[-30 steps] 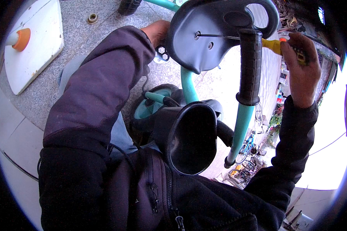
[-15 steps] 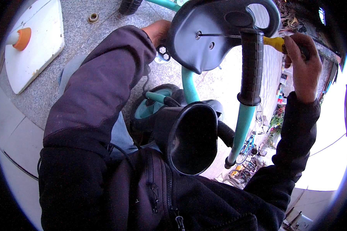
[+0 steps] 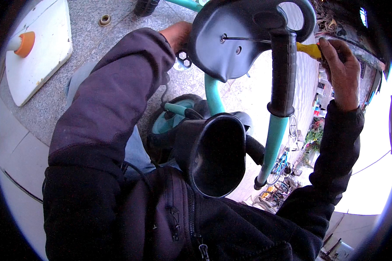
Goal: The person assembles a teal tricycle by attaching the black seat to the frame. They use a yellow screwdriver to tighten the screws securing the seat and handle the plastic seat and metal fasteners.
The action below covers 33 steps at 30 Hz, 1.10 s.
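A black moulded plastic seat (image 3: 209,48) with two recessed screw holes stands tilted at the top, on the teal tube frame (image 3: 212,93) of a child's tricycle. My right hand (image 3: 344,71) is closed around the yellow handle of a screwdriver (image 3: 308,50). Its long thin shaft passes behind the black handlebar grip (image 3: 283,74), and the tip sits at the upper-left screw hole. At the seat's left edge is my left hand (image 3: 178,35), its fingers hidden behind the seat. Just below it shows a metal plate with hexagonal holes (image 3: 184,60).
A black open bucket-like part (image 3: 217,161) sits against my jacket, beside a teal-and-black wheel (image 3: 154,124). The teal handlebar (image 3: 275,143) runs down on the right. Left lie a white board (image 3: 43,56) with an orange collar (image 3: 25,44) and a small ring (image 3: 104,20). Bicycles (image 3: 279,167) stand beyond.
My right hand has shifted slightly up and left, its fingers changing position on the screwdriver handle. The seat and handlebar have moved very slightly up. My left hand stays at the seat's edge.
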Tool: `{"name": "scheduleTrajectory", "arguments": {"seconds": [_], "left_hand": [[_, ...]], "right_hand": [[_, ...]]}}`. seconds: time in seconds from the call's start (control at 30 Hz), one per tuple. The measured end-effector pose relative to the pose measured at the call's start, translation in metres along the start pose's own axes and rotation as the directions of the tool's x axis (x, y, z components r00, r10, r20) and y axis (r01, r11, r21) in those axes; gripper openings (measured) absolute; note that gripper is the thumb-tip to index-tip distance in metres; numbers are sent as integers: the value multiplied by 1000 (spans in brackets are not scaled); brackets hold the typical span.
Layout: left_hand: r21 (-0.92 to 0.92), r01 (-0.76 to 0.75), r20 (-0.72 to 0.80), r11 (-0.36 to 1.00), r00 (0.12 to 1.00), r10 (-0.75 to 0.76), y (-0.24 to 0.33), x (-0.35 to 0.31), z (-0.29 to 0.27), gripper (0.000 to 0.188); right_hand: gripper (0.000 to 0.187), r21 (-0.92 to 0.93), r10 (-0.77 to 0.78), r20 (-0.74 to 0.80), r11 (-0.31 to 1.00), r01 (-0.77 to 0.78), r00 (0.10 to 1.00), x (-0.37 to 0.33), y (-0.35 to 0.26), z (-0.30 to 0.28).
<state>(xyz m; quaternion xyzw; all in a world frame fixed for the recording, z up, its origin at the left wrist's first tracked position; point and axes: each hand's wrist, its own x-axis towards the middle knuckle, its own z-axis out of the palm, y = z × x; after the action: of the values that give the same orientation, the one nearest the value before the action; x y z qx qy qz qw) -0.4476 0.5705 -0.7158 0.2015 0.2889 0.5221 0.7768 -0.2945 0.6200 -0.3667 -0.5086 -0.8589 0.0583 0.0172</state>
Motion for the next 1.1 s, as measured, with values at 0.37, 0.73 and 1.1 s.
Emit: {"name": "scheduleTrajectory", "arguments": {"seconds": [0.37,0.73,1.1], "left_hand": [[15,-46,65,999,997,45,-5,0,-5,26],[125,-12,3,992,1000,11,-2,-2,-4,27],[60,-45,67,997,997,41,-10,7,-10,29]], "right_hand": [[30,22,-99,-1,995,99,995,-8,-17,1],[39,56,-480,-84,873,485,874,-25,-37,13],[35,96,-182,-128,976,195,975,-13,-10,12]]}}
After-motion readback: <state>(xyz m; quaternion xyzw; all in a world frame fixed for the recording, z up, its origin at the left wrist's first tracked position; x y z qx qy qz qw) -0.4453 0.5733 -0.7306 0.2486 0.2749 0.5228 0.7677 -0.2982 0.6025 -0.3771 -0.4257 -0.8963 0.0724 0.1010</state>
